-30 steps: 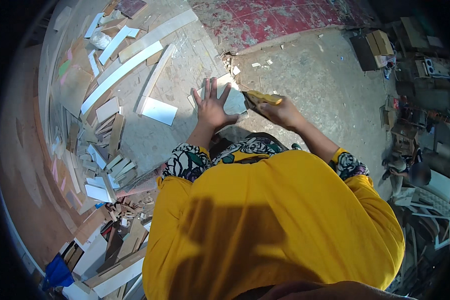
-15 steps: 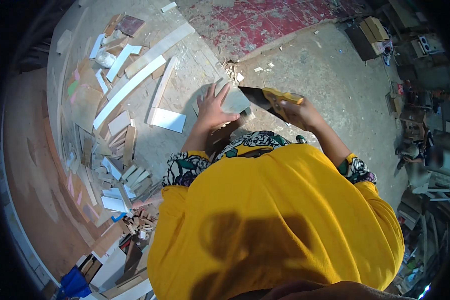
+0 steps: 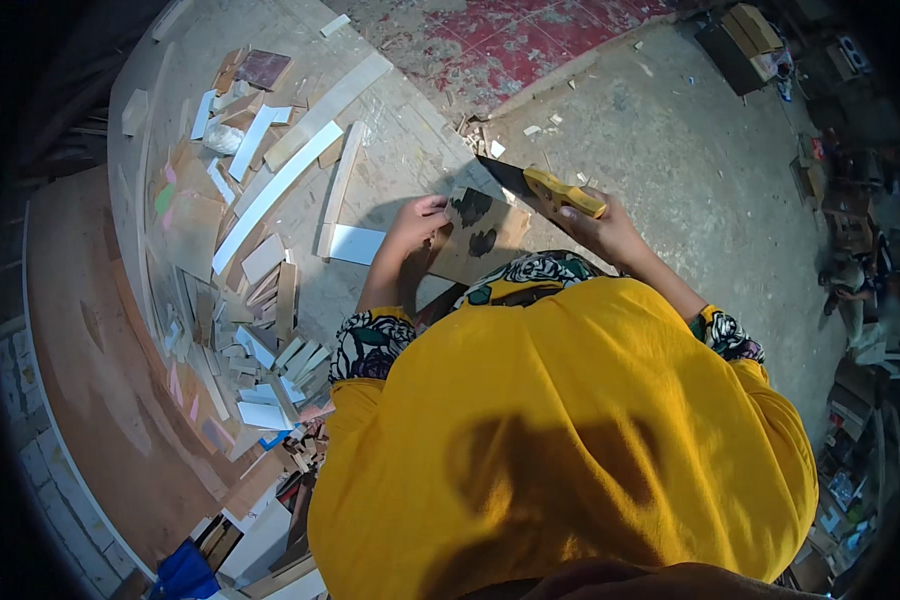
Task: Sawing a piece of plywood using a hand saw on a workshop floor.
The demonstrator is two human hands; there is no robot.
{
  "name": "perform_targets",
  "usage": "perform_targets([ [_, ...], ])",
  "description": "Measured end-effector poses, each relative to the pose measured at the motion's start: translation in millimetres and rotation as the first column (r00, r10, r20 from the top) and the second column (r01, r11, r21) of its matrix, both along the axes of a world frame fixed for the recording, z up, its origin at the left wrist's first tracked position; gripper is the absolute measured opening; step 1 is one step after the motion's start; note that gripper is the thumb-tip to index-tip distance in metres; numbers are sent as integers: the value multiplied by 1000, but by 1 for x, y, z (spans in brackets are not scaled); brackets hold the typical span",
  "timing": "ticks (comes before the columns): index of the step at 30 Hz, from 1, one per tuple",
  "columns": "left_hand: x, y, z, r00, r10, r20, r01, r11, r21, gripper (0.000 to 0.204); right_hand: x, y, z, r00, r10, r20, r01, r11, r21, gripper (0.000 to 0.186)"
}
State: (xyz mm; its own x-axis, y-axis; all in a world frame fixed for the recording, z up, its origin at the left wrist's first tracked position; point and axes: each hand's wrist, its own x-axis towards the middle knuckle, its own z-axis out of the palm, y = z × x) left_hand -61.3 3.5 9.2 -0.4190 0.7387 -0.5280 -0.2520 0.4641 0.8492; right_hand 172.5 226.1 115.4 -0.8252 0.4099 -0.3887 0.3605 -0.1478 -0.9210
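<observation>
My right hand (image 3: 602, 228) is closed around the yellow handle of a handsaw (image 3: 560, 192). Its dark blade points up and to the left, beyond the right side of a small wooden board (image 3: 452, 256). Two dark blotches mark the board's brown face, and it appears tilted in front of my body. At the board's left edge, my left hand (image 3: 415, 225) grips it with curled fingers; the thumb is partly hidden. The board's near edge disappears behind my patterned clothing.
A pale worktable (image 3: 390, 110) carries a long white strip (image 3: 275, 200), an L-shaped wood piece (image 3: 342, 190) and several offcuts. Wood chips (image 3: 496, 148) lie by its right edge. Right of it is a concrete floor (image 3: 650, 140), with a cardboard box (image 3: 755, 28) farther off.
The board has turned from its pale face to the blotched one. My left hand has gone from lying spread on top to gripping its left edge. The saw has drawn slightly away.
</observation>
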Motion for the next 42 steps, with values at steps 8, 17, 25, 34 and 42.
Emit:
perform_targets([
  [8,14,5,-36,986,166,34,-169,966,193,39,14,1,-15,998,-51,-42,46,991,-130,21],
  [17,-1,-25,66,934,352,59,-344,843,414,38,-19,0,4,898,440,7,-297,593,748,21],
  [25,19,-62,128,863,499,-79,-384,748,541,35,-103,-39,-92,673,737,-64,-384,422,821,27],
  [34,-1,-73,122,762,519,-387,-420,851,314,26,-195,-75,21,784,461,-416,-459,881,113,25],
  [42,-19,-95,144,503,619,-604,-600,753,272,30,-238,-60,2,845,438,-307,-434,897,85,17],
])
